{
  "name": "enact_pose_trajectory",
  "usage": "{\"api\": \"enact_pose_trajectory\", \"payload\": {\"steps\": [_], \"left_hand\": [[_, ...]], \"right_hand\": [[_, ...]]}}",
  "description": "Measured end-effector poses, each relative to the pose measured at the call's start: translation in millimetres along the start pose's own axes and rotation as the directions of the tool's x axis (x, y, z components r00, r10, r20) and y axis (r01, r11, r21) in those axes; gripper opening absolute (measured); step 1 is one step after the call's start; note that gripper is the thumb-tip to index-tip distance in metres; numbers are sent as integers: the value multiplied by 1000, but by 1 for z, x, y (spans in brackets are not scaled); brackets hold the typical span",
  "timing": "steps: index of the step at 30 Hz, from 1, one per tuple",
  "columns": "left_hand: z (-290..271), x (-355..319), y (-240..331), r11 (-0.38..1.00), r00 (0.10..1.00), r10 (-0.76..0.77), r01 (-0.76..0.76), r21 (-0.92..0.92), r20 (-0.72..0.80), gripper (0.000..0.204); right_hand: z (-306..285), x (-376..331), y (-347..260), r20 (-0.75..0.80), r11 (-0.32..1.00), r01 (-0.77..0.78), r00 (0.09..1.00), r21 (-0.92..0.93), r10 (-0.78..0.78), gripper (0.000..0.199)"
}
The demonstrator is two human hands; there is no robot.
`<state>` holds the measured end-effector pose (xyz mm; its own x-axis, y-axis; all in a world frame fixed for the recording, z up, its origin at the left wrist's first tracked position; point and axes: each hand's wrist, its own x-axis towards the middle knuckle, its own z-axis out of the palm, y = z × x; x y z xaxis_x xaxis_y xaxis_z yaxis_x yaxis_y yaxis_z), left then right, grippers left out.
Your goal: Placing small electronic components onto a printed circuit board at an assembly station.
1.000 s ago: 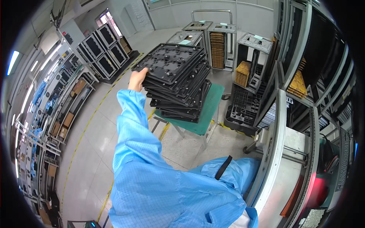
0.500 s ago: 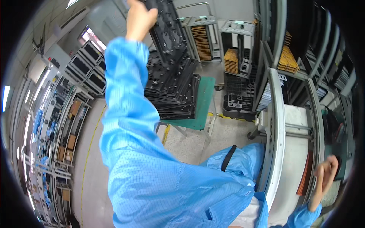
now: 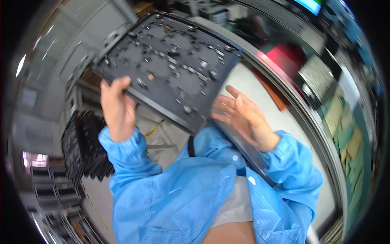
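Observation:
My left hand (image 3: 118, 107) grips the near left edge of a flat black fixture plate (image 3: 162, 67), with the thumb over the rim and the fingers partly hidden under it. Small metal clips and pins dot the plate's upper face. It is held tilted in front of me. Beside its right-hand near corner is my right hand (image 3: 245, 116), fingers spread and nothing in them. Whether those fingertips touch the edge cannot be made out because of blur.
A stack of similar black plates (image 3: 85, 142) stands at the left. A metal-railed line with a white surface (image 3: 280, 134) runs along my right side, with an orange strip (image 3: 270, 89) on it. Beyond are a red-lit object (image 3: 284, 59) and a bright screen (image 3: 310, 5).
My left hand has brought the plate away from the stack and in front of me. My right hand has come in from the far right to the plate's side. The view has turned right.

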<state>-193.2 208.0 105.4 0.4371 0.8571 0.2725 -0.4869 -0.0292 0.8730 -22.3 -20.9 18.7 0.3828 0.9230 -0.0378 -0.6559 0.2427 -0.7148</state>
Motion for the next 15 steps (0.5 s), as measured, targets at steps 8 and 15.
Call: {"api": "enact_pose_trajectory", "payload": {"steps": [8, 15], "left_hand": [[6, 13, -128, 510, 479, -563, 843, -173, 674, 59], [73, 8, -158, 598, 470, -729, 81, 798, 498, 45]], "right_hand": [[-58, -85, -16, -455, 968, 251, 859, -28, -236, 63], [-113, -131, 4, -694, 981, 195, 708, 14, -131, 65]]}}
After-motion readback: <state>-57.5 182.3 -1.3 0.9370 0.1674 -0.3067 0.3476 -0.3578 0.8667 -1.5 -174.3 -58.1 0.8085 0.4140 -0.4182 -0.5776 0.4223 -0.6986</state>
